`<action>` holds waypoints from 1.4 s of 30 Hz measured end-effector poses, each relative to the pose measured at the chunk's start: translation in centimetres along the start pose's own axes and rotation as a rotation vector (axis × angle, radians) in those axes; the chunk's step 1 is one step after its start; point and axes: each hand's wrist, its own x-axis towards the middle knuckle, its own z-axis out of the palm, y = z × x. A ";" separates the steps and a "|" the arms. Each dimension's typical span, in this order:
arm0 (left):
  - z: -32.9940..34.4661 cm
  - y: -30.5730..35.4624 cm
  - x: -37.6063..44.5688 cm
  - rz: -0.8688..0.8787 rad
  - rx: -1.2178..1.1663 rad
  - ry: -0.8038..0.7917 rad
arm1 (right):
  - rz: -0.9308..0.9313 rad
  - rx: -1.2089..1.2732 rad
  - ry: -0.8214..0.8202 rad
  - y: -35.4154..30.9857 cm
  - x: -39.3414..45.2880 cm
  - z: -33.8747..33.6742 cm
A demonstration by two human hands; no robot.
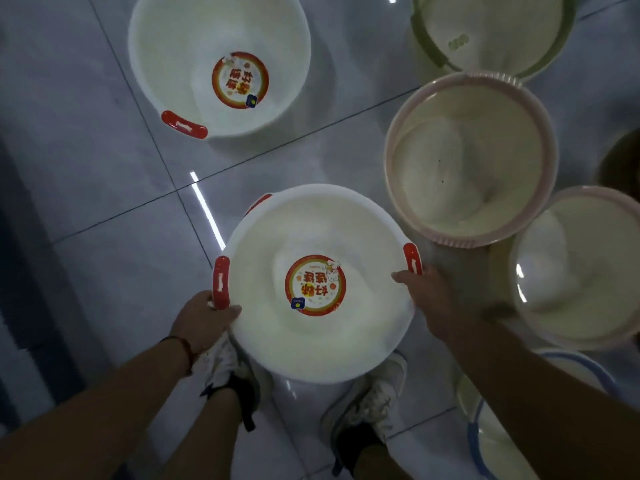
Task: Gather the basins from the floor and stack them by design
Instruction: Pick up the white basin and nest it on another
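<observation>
I hold a white basin with red handles (263,327) and a round red sticker inside, above my feet. My left hand (204,320) grips its rim at the left red handle. My right hand (429,299) grips the rim by the right red handle, thumb inside the bowl. A third red handle peeks out behind the basin, so another basin may sit under it. A matching white basin with a red handle (173,46) and the same sticker lies on the floor at the upper left.
Two pink-rimmed basins (391,140) (519,244) lie on the grey tiled floor to the right. A green-rimmed basin (426,26) is at the top right, and a blue-rimmed basin (474,441) at the bottom right. My two shoes stand below the held basin.
</observation>
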 end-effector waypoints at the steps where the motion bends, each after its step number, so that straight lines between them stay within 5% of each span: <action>1: -0.1 0.0 0.9 0.007 0.025 -0.017 | 0.018 0.002 0.005 0.2 0.3 0.5; 9: -2.1 2.3 3.4 0.103 0.361 -0.211 | -0.068 -0.352 -0.003 -1.1 -0.5 3.0; 15: -8.3 10.1 1.2 0.483 1.063 0.120 | -0.531 -1.107 -0.014 -9.6 -4.8 5.2; 22: -17.3 20.4 2.4 0.666 1.019 0.349 | -0.795 -1.207 0.032 -25.7 -8.5 8.0; 27: -20.8 23.1 9.6 0.588 0.976 0.366 | -0.832 -1.224 0.097 -32.9 -4.3 13.5; 31: -22.0 23.1 17.3 0.396 0.808 0.243 | -0.579 -0.971 0.018 -34.9 1.6 17.6; 36: -22.4 22.7 23.4 0.171 0.368 0.159 | -0.055 -0.014 -0.057 -36.5 6.9 21.3; 42: -22.6 23.2 25.9 0.161 -0.027 0.173 | 0.073 0.150 0.022 -34.6 10.3 24.7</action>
